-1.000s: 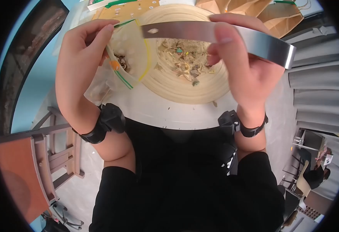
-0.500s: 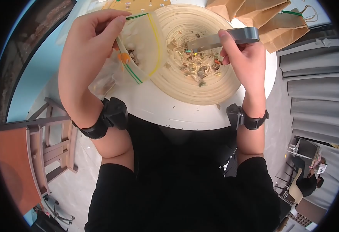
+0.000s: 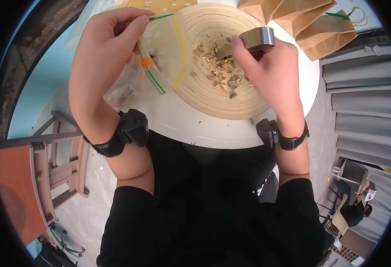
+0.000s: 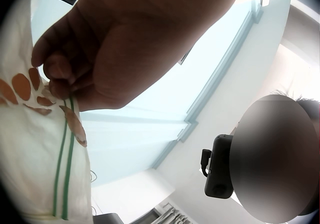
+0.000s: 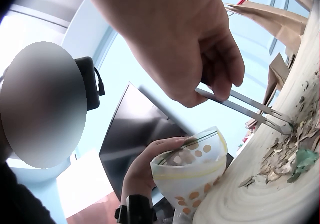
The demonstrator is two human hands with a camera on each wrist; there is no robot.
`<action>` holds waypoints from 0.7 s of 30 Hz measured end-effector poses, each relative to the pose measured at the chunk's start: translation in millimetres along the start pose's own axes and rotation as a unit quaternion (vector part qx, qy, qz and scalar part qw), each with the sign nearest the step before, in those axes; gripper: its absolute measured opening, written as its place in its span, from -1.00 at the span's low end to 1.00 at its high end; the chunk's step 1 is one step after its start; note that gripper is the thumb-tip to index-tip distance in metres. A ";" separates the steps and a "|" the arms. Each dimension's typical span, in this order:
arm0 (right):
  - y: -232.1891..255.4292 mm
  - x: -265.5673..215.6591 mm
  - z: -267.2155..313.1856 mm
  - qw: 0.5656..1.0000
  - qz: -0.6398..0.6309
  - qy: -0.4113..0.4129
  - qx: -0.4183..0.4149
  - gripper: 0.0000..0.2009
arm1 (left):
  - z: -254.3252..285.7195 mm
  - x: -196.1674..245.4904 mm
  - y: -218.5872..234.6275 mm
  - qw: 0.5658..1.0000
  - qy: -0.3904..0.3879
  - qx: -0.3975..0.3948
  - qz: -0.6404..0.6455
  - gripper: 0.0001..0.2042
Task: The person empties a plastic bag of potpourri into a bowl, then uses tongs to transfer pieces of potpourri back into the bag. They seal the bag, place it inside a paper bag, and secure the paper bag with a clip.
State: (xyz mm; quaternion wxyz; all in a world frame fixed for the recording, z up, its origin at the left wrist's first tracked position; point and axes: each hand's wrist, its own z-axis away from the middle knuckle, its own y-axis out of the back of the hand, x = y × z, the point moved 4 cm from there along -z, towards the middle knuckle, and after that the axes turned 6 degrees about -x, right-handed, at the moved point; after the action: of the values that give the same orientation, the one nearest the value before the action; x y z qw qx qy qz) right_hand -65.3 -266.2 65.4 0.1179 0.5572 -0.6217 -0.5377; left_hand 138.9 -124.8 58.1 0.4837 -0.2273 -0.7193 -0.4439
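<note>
My left hand pinches the top edge of a translucent zip bag with green and yellow seal lines, its mouth spread apart. An orange print and some dark bits show at the bag. My right hand grips metal tongs between thumb and fingers. In the right wrist view the tips of the tongs point down into dried plant scraps, close together at a small piece. The scraps lie in the middle of a round ridged wooden plate, with a green piece among them.
Brown paper bags stand behind the plate at the right. The white round table has small crumbs near its front edge. A yellow board lies at the back left, and a wooden chair stands at left.
My right hand has lowered the tongs from near the bag's mouth to the scraps, then shifted slightly left. The left hand and bag moved a little to the right.
</note>
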 end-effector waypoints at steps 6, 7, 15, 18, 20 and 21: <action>10.8 -0.6 3.0 0.996 -0.079 -0.035 0.029 -0.79 | 0.0 -5.3 0.4 1.000 -0.005 0.013 -0.002 -0.75; 15.4 -5.7 2.7 0.994 -0.104 -0.033 0.029 -0.81 | -0.3 -5.6 0.2 1.000 -0.004 0.013 -0.002 -0.75; 19.8 -22.1 7.4 0.965 -0.256 0.058 0.029 -0.82 | 0.7 0.4 1.7 1.000 0.006 -0.005 -0.010 -0.74; 32.8 0.8 25.9 0.954 -0.290 -0.039 0.067 -0.84 | 1.6 -1.2 5.1 1.000 -0.007 -0.005 -0.013 -0.75; 36.7 11.2 38.3 0.969 -0.237 -0.058 0.032 -0.85 | -1.0 -1.3 5.0 0.999 -0.023 -0.009 -0.031 -0.75; 36.9 16.2 44.0 0.977 -0.206 -0.051 0.010 -0.86 | -1.9 -2.4 4.1 0.999 -0.022 -0.011 -0.028 -0.75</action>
State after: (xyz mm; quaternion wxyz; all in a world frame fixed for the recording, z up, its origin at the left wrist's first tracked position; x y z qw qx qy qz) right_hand -124.6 -263.1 70.2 -0.0328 0.6467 -0.5038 -0.5717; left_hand 144.0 -124.1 57.9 0.4525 -0.2227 -0.7307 -0.4601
